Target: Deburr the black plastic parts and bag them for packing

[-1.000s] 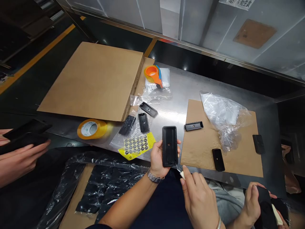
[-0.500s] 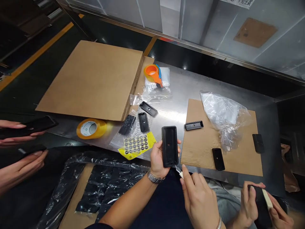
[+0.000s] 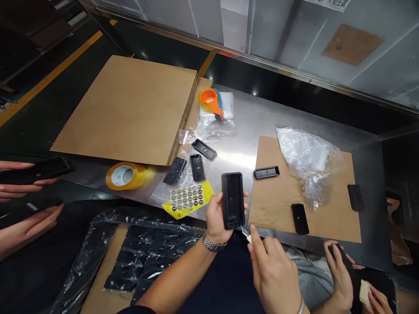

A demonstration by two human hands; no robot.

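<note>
My left hand [image 3: 216,218], with a metal watch strap at the wrist, is closed round a black plastic case [image 3: 233,200]. The hollow side of the case faces me, showing a small hole in its floor. From below right, my right hand [image 3: 273,266] grips a small knife [image 3: 247,236] with a pale handle. Its blade tip is at the lower right corner of the case; whether it touches is hard to tell. A yellow sticker sheet [image 3: 188,199] with round black labels lies just left of my left hand, near another small black case [image 3: 197,167].
Cardboard sheets [image 3: 131,109] are stacked at left, beside a tape roll [image 3: 126,175]. An orange tape dispenser [image 3: 211,102] stands behind. At right, cardboard [image 3: 278,200] carries black cases and a clear bag [image 3: 304,152]. Co-workers' hands [image 3: 340,274] hold black pieces at both sides.
My hands, the case and the knife stay nearly still. At right, the co-worker's hands have moved apart, one with the black piece, the other with a pale block.
</note>
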